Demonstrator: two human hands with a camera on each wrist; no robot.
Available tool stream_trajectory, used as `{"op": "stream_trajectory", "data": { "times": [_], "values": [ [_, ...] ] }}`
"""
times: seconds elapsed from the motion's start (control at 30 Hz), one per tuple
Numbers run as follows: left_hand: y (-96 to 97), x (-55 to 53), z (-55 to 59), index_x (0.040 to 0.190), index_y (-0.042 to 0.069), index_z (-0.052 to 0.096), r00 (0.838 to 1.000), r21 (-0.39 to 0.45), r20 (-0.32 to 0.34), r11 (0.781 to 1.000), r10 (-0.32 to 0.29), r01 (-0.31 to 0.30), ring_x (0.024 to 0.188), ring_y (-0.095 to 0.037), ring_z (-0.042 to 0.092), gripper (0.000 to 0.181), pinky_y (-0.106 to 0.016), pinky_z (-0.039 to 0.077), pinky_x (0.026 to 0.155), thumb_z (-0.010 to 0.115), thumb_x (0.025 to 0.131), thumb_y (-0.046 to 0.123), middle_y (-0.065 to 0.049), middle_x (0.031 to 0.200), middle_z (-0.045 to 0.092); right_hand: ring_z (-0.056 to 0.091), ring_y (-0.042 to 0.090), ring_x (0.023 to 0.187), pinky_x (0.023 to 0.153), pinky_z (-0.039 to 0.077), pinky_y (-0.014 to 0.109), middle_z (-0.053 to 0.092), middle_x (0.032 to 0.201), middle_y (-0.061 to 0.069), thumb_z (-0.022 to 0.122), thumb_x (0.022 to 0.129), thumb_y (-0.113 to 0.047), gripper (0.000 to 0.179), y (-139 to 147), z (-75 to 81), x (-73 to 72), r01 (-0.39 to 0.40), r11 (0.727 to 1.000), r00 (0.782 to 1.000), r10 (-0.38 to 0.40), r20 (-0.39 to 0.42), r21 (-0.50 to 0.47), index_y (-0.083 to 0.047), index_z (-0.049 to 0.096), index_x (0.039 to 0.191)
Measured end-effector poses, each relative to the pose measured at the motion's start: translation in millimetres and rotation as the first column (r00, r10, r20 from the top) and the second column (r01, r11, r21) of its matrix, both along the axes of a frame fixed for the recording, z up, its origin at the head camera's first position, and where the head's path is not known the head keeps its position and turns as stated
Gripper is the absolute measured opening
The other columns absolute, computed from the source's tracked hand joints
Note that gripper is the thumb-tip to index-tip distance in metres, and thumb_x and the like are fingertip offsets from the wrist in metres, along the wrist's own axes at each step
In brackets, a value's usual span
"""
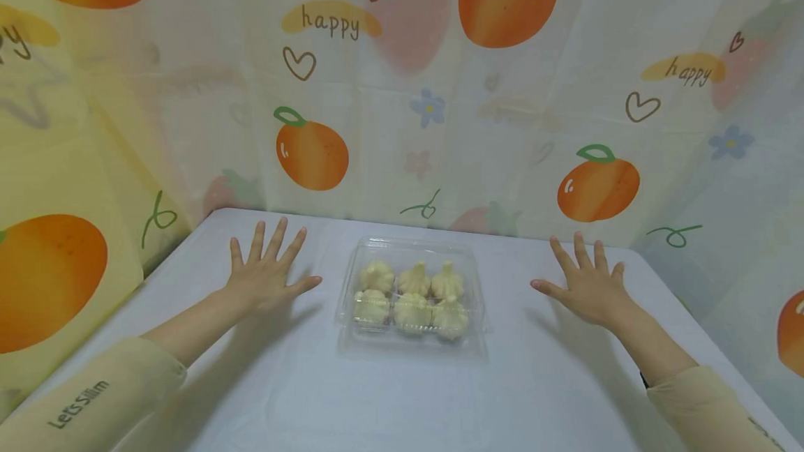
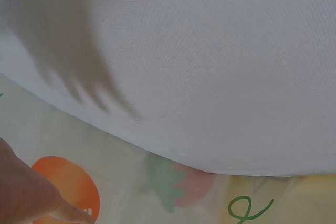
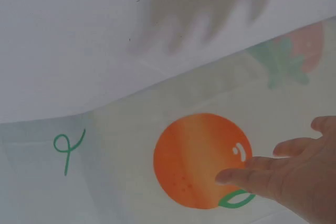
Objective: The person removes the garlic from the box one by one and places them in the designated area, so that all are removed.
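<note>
A clear plastic clamshell box (image 1: 411,246) lies on the white table, its lid over several pale, pleated buns (image 1: 412,312) set in two rows. Left of the box my left hand (image 1: 266,274) is spread palm down above the table, fingers straight and apart, holding nothing. My right hand (image 1: 590,288) is spread the same way to the right of the box, also with nothing in it. Part of the left hand (image 2: 26,190) shows at the lower left of the left wrist view. Fingers of the right hand (image 3: 294,177) reach in from the right in the right wrist view.
The white table (image 1: 301,396) ends at a back edge just beyond both hands. Behind it hangs a curtain (image 1: 389,110) printed with oranges, hearts and the word happy, continuing along the left and right sides. Shadows of the hands fall on the tabletop.
</note>
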State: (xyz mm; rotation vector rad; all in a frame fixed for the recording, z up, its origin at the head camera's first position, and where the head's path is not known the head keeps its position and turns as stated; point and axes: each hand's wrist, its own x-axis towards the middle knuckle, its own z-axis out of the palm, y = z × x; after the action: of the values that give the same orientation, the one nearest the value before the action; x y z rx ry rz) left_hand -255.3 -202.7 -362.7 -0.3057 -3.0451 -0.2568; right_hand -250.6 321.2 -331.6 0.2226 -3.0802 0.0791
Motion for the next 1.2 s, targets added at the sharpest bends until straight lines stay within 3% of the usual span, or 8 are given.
{"op": "stream_trajectory", "data": {
  "times": [0.33, 0.47, 0.63, 0.77, 0.9, 0.97, 1.07, 1.2],
  "values": [
    [-2.5, -0.1, -4.1, 0.16, 0.023, 0.006, 1.0, 0.009, -0.007, 1.0, 0.017, -0.017, 0.151, -0.048, -0.015, 0.094, -0.079, -0.018, 0.111, 0.039, 0.09, 0.076, -0.015, 0.168, -0.011, 0.001, 0.065, 0.143, 0.102, 0.007, 0.09, -0.002, 0.162, 0.034, 0.044, 0.09, -0.074, 0.1, 0, -2.9, 1.3, -0.004, 1.0, 1.0, 0.004, -0.007, -0.011, -0.011, 0.009, 0.16],
    [-2.0, -0.9, -1.5, 0.161, 0.02, 0.006, 1.0, 0.038, -0.002, 0.999, 0.0, 0.0, 0.152, -0.049, -0.011, 0.092, -0.078, -0.012, 0.114, 0.036, 0.092, 0.075, -0.018, 0.168, -0.008, 0.008, 0.064, 0.143, 0.105, 0.012, 0.087, 0.002, 0.161, 0.035, 0.045, 0.092, -0.071, 0.098, 0, -3.3, 1.0, -0.032, 0.999, 0.999, 0.031, -0.031, -0.044, -0.007, 0.013, 0.159],
    [3.8, -2.7, 8.4, 0.16, 0.01, 0.006, 0.999, 0.141, 0.03, 0.989, -0.043, 0.038, 0.149, -0.056, 0.005, 0.093, -0.076, 0.005, 0.117, 0.035, 0.096, 0.071, -0.028, 0.165, 0.003, 0.016, 0.06, 0.144, 0.11, 0.02, 0.08, 0.008, 0.162, 0.033, 0.049, 0.096, -0.061, 0.09, -3, 2.8, 0.5, -0.11, 0.983, 0.992, 0.099, -0.082, -0.148, -0.003, 0.019, 0.157],
    [11.0, -4.9, 17.2, 0.158, 0.002, 0.007, 0.993, 0.282, 0.062, 0.956, -0.096, 0.075, 0.144, -0.06, 0.016, 0.089, -0.078, 0.017, 0.114, 0.035, 0.1, 0.063, -0.034, 0.161, 0.015, 0.021, 0.056, 0.145, 0.111, 0.024, 0.077, 0.014, 0.163, 0.03, 0.052, 0.097, -0.056, 0.084, -12, 8.7, -0.2, -0.17, 0.96, 0.982, 0.145, -0.123, -0.224, -0.003, 0.023, 0.156],
    [18.1, -5.4, 24.7, 0.158, 0.0, 0.006, 0.98, 0.453, 0.127, 0.888, -0.153, 0.079, 0.144, -0.055, 0.024, 0.085, -0.073, 0.025, 0.115, 0.035, 0.102, 0.056, -0.033, 0.159, 0.024, 0.023, 0.052, 0.146, 0.112, 0.026, 0.075, 0.019, 0.163, 0.027, 0.053, 0.098, -0.052, 0.079, -22, 9.0, -0.4, -0.211, 0.942, 0.973, 0.178, -0.146, -0.261, -0.004, 0.027, 0.154],
    [21.3, -4.9, 27.1, 0.158, 0.003, 0.004, 0.966, 0.542, 0.184, 0.838, -0.18, 0.053, 0.143, -0.05, 0.032, 0.083, -0.068, 0.032, 0.115, 0.034, 0.103, 0.056, -0.03, 0.159, 0.026, 0.023, 0.051, 0.147, 0.113, 0.027, 0.074, 0.02, 0.163, 0.025, 0.054, 0.098, -0.05, 0.076, -27, 7.7, -0.2, -0.224, 0.935, 0.97, 0.188, -0.153, -0.276, -0.004, 0.029, 0.154],
    [26.2, -3.6, 29.6, 0.159, 0.007, 0.006, 0.938, 0.69, 0.253, 0.724, -0.237, -0.004, 0.136, -0.045, 0.045, 0.078, -0.058, 0.045, 0.111, 0.034, 0.104, 0.053, -0.028, 0.157, 0.03, 0.024, 0.049, 0.147, 0.114, 0.028, 0.073, 0.022, 0.163, 0.023, 0.056, 0.098, -0.048, 0.074, -33, 6.2, 0.3, -0.245, 0.922, 0.966, 0.204, -0.16, -0.301, -0.005, 0.032, 0.153],
    [30.9, -3.7, 27.5, 0.158, 0.007, 0.014, 0.898, 0.843, 0.298, 0.53, -0.322, -0.09, 0.128, -0.04, 0.055, 0.068, -0.044, 0.056, 0.103, 0.038, 0.105, 0.043, -0.028, 0.155, 0.03, 0.026, 0.046, 0.147, 0.114, 0.028, 0.071, 0.025, 0.163, 0.02, 0.057, 0.098, -0.046, 0.071, -41, 5.2, 1.1, -0.273, 0.896, 0.96, 0.232, -0.156, -0.35, -0.006, 0.035, 0.152]
  ]
}}
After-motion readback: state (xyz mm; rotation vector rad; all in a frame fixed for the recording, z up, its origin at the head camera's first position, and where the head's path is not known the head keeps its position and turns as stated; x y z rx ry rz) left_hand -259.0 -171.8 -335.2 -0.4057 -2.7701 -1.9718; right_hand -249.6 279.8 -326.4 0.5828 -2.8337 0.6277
